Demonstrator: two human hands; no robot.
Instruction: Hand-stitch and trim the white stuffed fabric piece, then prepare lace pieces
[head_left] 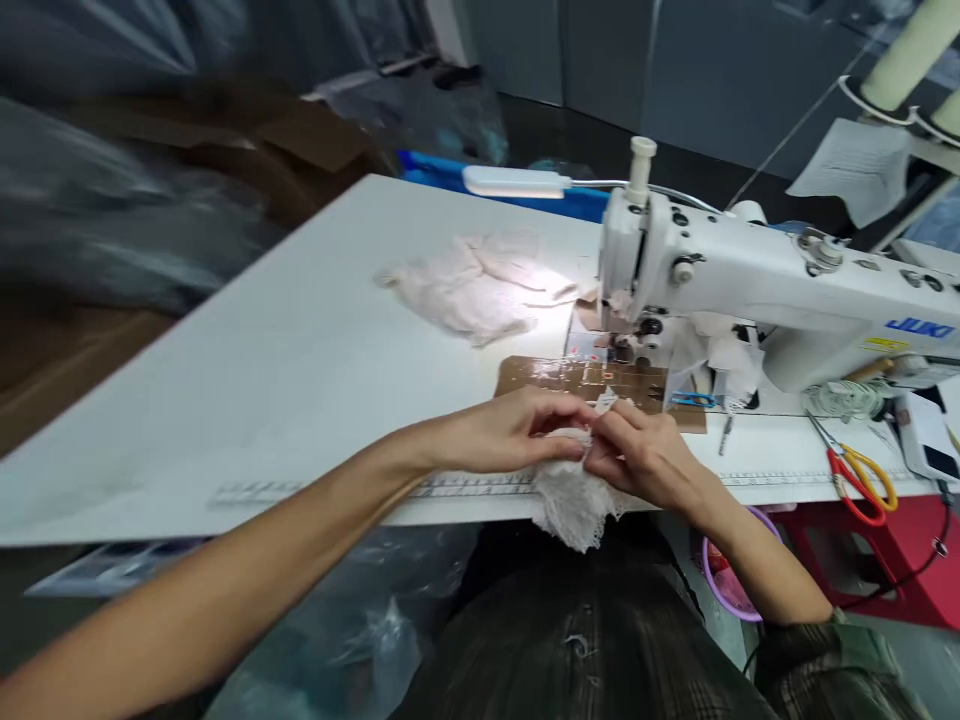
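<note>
A piece of white lace fabric (576, 505) hangs over the table's front edge, its upper part between my two hands. My left hand (529, 430) pinches it from the left, thumb below and fingers above. From the right, my right hand (637, 450) grips it with bent fingers, close against the left fingertips. Both hands are in front of the needle area of a white sewing machine (750, 275). More pale lace fabric (480, 285) lies crumpled on the white table (247, 370), left of the machine under its light.
Red and yellow scissors (859, 480) lie at the right front edge, near a coil of pale cord (844, 398). Blue tweezers (694, 399) rest by the machine. A measuring tape (480, 486) runs along the front edge. Below are a purple-rimmed basket (739, 600) and a red stool (892, 570).
</note>
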